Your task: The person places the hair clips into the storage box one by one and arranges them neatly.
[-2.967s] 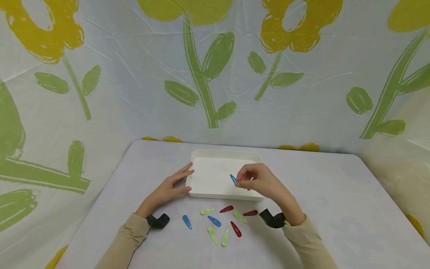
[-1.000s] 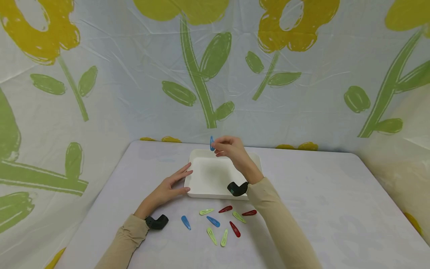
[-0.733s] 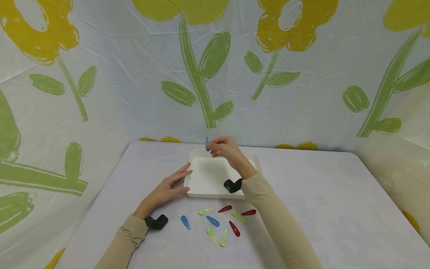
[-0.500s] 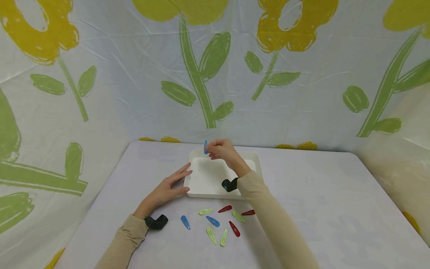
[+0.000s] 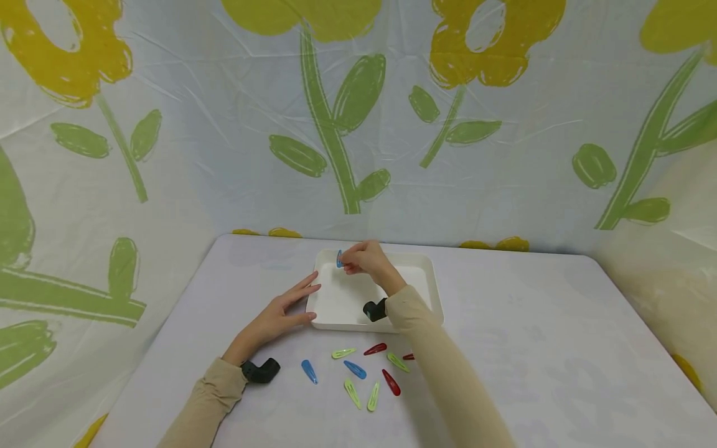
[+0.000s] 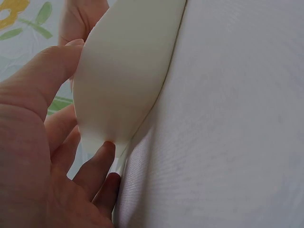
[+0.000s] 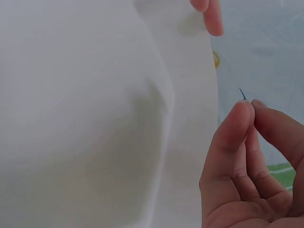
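Between the thumb and fingertips of my right hand (image 5: 370, 261) is a blue snap hair clip (image 5: 339, 259), pinched upright over the far left part of a white tray (image 5: 347, 302). Only the clip's thin tip (image 7: 242, 94) shows in the right wrist view. My left hand (image 5: 277, 316) lies at the tray's left side, fingers spread. In the left wrist view its thumb and fingers touch the rim and outer wall of the tray (image 6: 128, 66). Before the tray lie two blue clips (image 5: 355, 369), several green clips (image 5: 352, 394) and three red clips (image 5: 391, 382), one partly behind my right sleeve.
The white table (image 5: 560, 348) extends to both sides of the tray. A flower-printed cloth (image 5: 241, 112) hangs behind and beside it. Black wrist cameras (image 5: 261, 371) sit on both wrists.
With the blue hair clip, my right hand has gone from the tray's right side to its far left, rising and then lowering. The left hand stays put.
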The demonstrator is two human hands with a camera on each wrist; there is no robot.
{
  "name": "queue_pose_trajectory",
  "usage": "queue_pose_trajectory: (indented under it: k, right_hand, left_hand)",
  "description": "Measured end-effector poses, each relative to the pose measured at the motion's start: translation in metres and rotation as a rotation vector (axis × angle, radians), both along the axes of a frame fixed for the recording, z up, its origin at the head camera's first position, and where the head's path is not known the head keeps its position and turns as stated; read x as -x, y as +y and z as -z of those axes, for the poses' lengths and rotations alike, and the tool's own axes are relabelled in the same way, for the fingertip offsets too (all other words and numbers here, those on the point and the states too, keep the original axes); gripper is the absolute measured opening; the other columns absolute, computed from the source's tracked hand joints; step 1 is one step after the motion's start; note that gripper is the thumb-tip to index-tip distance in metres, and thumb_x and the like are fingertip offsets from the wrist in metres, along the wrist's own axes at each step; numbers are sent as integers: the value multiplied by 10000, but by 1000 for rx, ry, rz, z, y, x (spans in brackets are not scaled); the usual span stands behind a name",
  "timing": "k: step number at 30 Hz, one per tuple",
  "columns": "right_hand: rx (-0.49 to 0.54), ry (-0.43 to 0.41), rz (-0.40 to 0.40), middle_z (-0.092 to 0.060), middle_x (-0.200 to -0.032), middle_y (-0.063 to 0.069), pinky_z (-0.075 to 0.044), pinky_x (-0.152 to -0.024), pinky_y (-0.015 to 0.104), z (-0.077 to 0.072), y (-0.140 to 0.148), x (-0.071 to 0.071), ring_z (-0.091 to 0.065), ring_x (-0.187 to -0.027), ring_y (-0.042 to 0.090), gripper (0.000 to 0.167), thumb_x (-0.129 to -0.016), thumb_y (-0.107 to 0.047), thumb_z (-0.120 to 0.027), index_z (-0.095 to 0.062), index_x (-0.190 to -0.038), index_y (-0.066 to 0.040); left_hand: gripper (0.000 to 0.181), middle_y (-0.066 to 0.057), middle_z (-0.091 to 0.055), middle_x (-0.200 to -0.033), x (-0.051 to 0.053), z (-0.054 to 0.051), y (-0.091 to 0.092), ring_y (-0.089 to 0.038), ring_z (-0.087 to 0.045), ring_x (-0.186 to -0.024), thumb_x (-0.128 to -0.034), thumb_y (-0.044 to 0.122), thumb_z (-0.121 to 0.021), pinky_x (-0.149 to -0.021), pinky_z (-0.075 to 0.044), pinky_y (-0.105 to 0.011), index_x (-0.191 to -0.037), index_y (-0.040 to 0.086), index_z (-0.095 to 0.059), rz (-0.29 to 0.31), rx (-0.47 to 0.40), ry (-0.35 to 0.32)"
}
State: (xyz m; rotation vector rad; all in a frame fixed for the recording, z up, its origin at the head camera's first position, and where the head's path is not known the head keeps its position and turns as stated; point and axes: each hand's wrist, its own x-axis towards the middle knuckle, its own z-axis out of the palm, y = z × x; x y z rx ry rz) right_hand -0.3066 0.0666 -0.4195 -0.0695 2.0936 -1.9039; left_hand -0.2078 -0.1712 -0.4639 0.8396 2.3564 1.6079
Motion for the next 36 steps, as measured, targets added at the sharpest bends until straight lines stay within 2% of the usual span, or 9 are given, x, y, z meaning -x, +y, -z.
queue_pose_trajectory:
  k: [10,20,23,27,29,32,33,36]
  right_hand:
    - [-73,-53,52,-648,-660,52,-557,-578,230,18,-11,5,-613,-551,106,73,-866,16,-718,-691,-879,82]
    - [-119,-77,58,-637,-647,66,-542,-532,230,32,-12,6,-598,-507,113,54,-857,43,-710,-670,-835,71]
    - [-119,-80,62,-649,-656,81,-545,-527,233,34,-13,6,-597,-502,113,50,-853,60,-706,-661,-845,83]
    - [-128,-74,76,-690,-712,124,-564,-566,244,37,-14,6,-618,-520,108,88,-848,51,-718,-673,-902,103]
    - [-135,-68,85,-703,-733,143,-568,-584,246,39,-15,5,-631,-530,109,92,-842,53,-723,-679,-906,103]
    - [-152,-41,79,-710,-729,152,-572,-587,251,39,-15,5,-652,-537,118,58,-829,55,-728,-697,-862,91]
    - [-157,-35,78,-709,-721,149,-572,-587,250,39,-15,5,-657,-541,122,42,-828,56,-726,-701,-845,86]
    - [-161,-19,73,-709,-713,144,-572,-594,249,39,-15,4,-663,-555,122,32,-829,53,-724,-710,-830,82]
  left_hand:
    - [626,-95,-207,-1638,1,2,-1,-268,-115,-1516,-915,85,-715,-1158,-122,-582,-1477,16,-447,-5,-5,10]
    - [623,-107,-211,-1636,1,6,0,-295,-123,-1513,-917,99,-717,-1150,-121,-619,-1472,1,-450,-6,-8,18]
    - [623,-102,-212,-1636,2,5,0,-282,-124,-1514,-918,97,-715,-1158,-125,-597,-1474,7,-450,-9,-4,15]
    - [625,-99,-216,-1635,2,5,0,-277,-129,-1513,-915,96,-718,-1180,-143,-478,-1475,17,-453,-13,3,17]
    - [630,-96,-211,-1637,4,8,-1,-280,-124,-1514,-915,99,-719,-1178,-148,-378,-1478,21,-449,-10,1,21]
    - [638,-78,-203,-1640,9,18,-2,-270,-116,-1515,-914,96,-721,-1151,-138,-261,-1484,30,-444,-9,1,35]
    - [639,-73,-202,-1641,11,22,-3,-274,-116,-1515,-914,95,-721,-1144,-137,-239,-1485,29,-443,-9,2,43]
    - [640,-48,-206,-1642,17,33,-6,-275,-124,-1514,-914,107,-724,-1158,-146,-266,-1486,40,-446,-11,11,70]
